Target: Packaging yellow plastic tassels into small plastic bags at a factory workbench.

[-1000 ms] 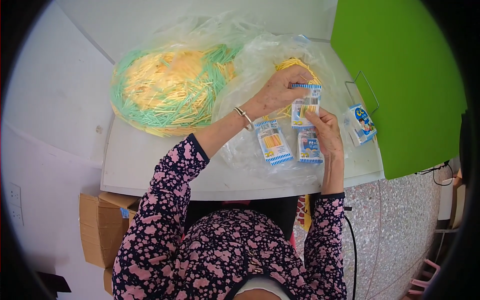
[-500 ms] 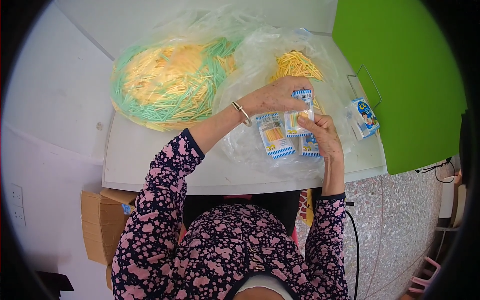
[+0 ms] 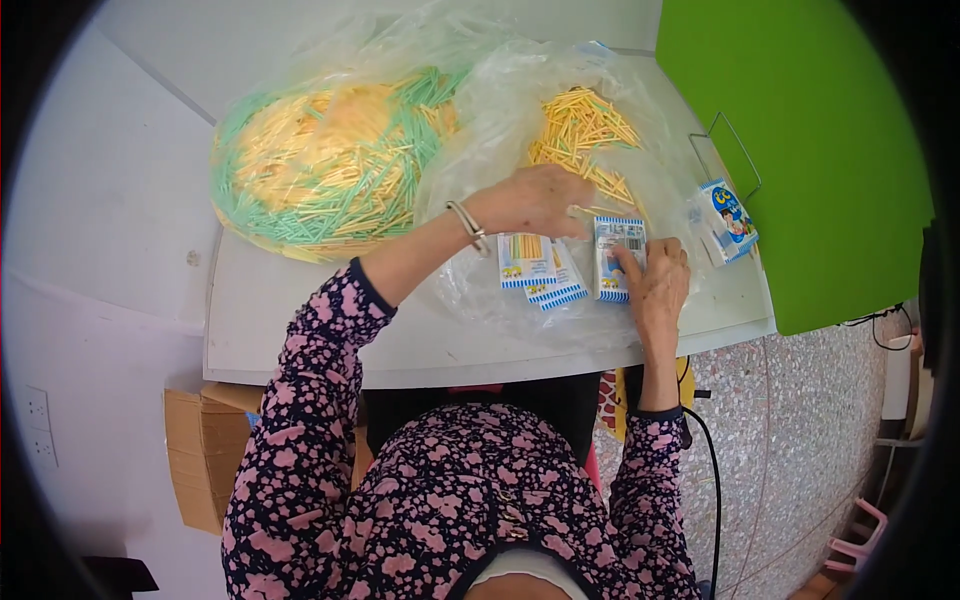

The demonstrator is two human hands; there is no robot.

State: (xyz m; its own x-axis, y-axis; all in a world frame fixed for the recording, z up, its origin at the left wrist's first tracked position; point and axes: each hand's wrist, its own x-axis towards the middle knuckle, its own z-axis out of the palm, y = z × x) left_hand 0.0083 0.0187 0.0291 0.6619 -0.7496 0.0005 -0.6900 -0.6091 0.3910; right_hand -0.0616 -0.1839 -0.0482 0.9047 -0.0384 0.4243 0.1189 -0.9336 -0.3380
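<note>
My right hand (image 3: 655, 288) grips a small blue-and-white packet (image 3: 621, 236) by its right side, thumb on top. Just above that packet, my left hand (image 3: 540, 200) is closed, and a thin yellow stick (image 3: 612, 212) pokes out from its fingertips. Left of the held packet, below my left hand, two overlapping packets lie on clear plastic: one packet (image 3: 524, 262) with coloured sticks showing through its window, and another packet (image 3: 562, 290) partly under it. A loose pile of yellow sticks (image 3: 580, 125) sits on the plastic beyond my left hand.
A big clear bag (image 3: 330, 160) of yellow and green sticks fills the table's far left. At the right edge lies another blue-and-white packet (image 3: 730, 222) near a wire stand (image 3: 735, 160). A green panel (image 3: 800, 150) rises on the right. A cardboard box (image 3: 208, 450) stands below left.
My left hand has let go of the packet and moved left, now with a stick. My right hand keeps a packet, lower on the plastic. The other packets now overlap at left.
</note>
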